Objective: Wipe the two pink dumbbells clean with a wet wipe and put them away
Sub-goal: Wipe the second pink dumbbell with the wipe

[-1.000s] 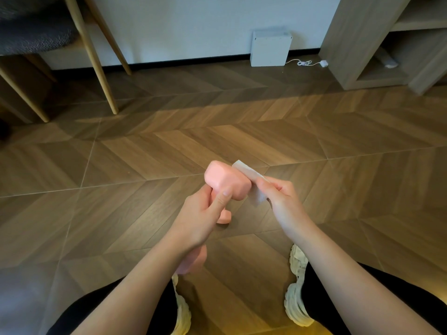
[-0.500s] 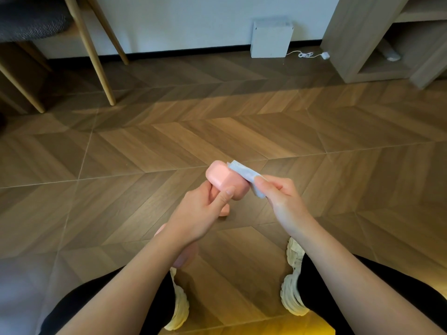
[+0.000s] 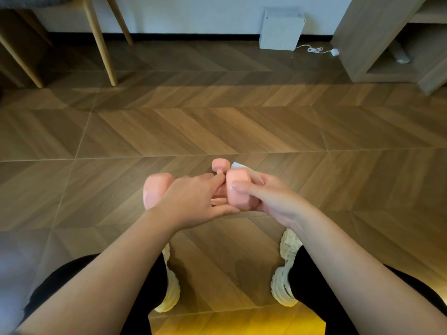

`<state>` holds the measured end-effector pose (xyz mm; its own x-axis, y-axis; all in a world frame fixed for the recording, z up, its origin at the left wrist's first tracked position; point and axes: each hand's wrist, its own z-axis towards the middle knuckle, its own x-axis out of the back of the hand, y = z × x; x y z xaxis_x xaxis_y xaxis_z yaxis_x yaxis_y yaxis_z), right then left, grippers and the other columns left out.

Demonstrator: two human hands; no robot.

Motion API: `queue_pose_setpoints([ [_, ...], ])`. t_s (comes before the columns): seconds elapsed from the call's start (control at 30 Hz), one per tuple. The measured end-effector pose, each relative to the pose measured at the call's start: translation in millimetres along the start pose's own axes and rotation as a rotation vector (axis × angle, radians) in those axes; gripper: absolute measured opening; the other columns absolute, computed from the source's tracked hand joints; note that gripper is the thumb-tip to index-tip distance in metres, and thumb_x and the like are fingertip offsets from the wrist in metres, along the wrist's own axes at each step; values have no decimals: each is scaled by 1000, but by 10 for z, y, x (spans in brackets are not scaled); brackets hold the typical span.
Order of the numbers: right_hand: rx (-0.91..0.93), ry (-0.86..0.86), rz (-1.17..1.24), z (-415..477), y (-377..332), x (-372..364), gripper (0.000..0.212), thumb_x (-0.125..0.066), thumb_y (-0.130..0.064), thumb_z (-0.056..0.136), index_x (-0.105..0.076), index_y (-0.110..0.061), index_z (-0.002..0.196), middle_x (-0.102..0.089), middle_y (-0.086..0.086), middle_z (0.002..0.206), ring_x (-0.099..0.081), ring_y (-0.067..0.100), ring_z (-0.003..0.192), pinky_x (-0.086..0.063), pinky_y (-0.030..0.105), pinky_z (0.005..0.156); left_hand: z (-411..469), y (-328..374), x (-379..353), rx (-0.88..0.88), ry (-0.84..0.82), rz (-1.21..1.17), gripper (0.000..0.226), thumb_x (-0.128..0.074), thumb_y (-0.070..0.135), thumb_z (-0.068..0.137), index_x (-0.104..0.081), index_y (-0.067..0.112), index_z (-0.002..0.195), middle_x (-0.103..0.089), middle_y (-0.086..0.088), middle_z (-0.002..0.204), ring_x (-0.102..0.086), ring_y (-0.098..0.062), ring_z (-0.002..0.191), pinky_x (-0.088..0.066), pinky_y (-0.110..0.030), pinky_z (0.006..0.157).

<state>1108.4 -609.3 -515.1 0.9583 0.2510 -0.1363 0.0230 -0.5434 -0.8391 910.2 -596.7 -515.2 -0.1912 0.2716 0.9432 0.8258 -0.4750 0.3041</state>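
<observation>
I hold one pink dumbbell [image 3: 157, 189] level in front of me. My left hand [image 3: 193, 199] grips its handle from above, fingers curled round the bar. My right hand [image 3: 273, 199] cups the dumbbell's right head, thumb across its front, and presses a white wet wipe [image 3: 243, 166] against its far side; only the wipe's edge shows. Just beyond my hands the second pink dumbbell [image 3: 219, 165] lies on the wooden floor [image 3: 217, 126], mostly hidden by my fingers.
Wooden chair legs [image 3: 102, 44] stand at the far left. A white box [image 3: 280, 30] with a white cable [image 3: 314, 49] sits against the wall. A wooden shelf unit [image 3: 372, 39] fills the far right corner. My two shoes [image 3: 285, 274] are below my arms.
The dumbbell has swung from upright to level. My right hand, which pinched the wipe beside the top head, now wraps that head with the wipe behind it.
</observation>
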Motion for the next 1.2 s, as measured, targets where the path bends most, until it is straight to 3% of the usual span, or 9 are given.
queue_pose_setpoints([
  [0.13, -138, 144, 110, 77, 97, -14, 29, -80, -36, 76, -76, -24, 101, -78, 3, 87, -72, 14, 70, -57, 30, 63, 24, 53, -23, 54, 150, 127, 72, -46, 79, 75, -50, 27, 124, -52, 5, 108, -52, -21, 103, -39, -36, 80],
  [0.2, -156, 184, 156, 106, 108, 14, 13, -75, -35, 83, -80, -25, 91, -78, 1, 85, -72, 14, 67, -58, 30, 62, 11, 97, -27, -22, 394, 17, 53, -58, 66, 78, -61, 19, 102, -58, 3, 95, -54, -20, 88, -43, -35, 73],
  [0.33, -55, 317, 302, 141, -41, 68, 26, -78, -30, 81, -76, -16, 103, -73, -6, 69, -68, 10, 59, -60, 36, 64, 14, 174, -71, 252, 380, -463, 48, -57, 57, 85, -49, 19, 56, -53, 7, 52, -50, -10, 52, -36, -29, 49],
  [0.53, 62, 226, 400, 63, -184, -62, 32, -81, -41, 66, -82, -15, 84, -61, 11, 87, -61, 24, 82, -53, 55, 94, 220, 273, 133, 629, 258, -1309, 59, -57, 66, 72, -69, 15, 99, -75, -3, 95, -71, -16, 82, -55, -33, 71],
  [0.6, 88, 174, 405, 29, -175, -108, 29, -80, -40, 72, -82, -19, 91, -51, 7, 81, -51, 23, 79, -46, 57, 100, 231, 297, 167, 601, 286, -1571, 42, -63, 61, 78, -75, 21, 85, -71, -1, 87, -68, -15, 80, -47, -29, 68],
  [0.77, 96, 49, 353, -32, -115, -303, 65, -83, -42, 63, -67, -19, 122, -76, 1, 93, -71, 15, 81, -61, 39, 70, 295, 312, 273, 702, 666, -2211, 22, -65, 24, 95, -69, 9, 79, -74, -1, 75, -73, -14, 80, -57, -27, 76],
  [0.97, 401, 212, -189, -85, -168, -356, 56, -74, -53, 73, -64, -40, 126, -66, -27, 122, -56, -9, 118, -47, 11, 90, 313, 167, 428, 747, 746, -2320, 35, -64, 23, 92, -44, 16, 64, -44, 4, 48, -48, -12, 40, -48, -22, 48],
  [1.1, 760, 314, -531, -156, -62, -403, 42, -70, -38, 89, -62, -33, 130, -58, -25, 134, -48, -5, 131, -40, 19, 108, 281, 125, 420, 759, 730, -2312, 37, -58, 19, 90, -34, 19, 62, -31, 5, 47, -33, -13, 37, -39, -18, 42],
  [1.2, 621, 227, -523, -136, -107, -358, 47, -71, -36, 90, -58, -32, 135, -60, -22, 133, -50, -7, 127, -42, 13, 102, 263, 119, 421, 765, 735, -2309, 33, -54, 16, 88, -33, 19, 63, -29, 5, 46, -32, -13, 37, -39, -21, 43],
])
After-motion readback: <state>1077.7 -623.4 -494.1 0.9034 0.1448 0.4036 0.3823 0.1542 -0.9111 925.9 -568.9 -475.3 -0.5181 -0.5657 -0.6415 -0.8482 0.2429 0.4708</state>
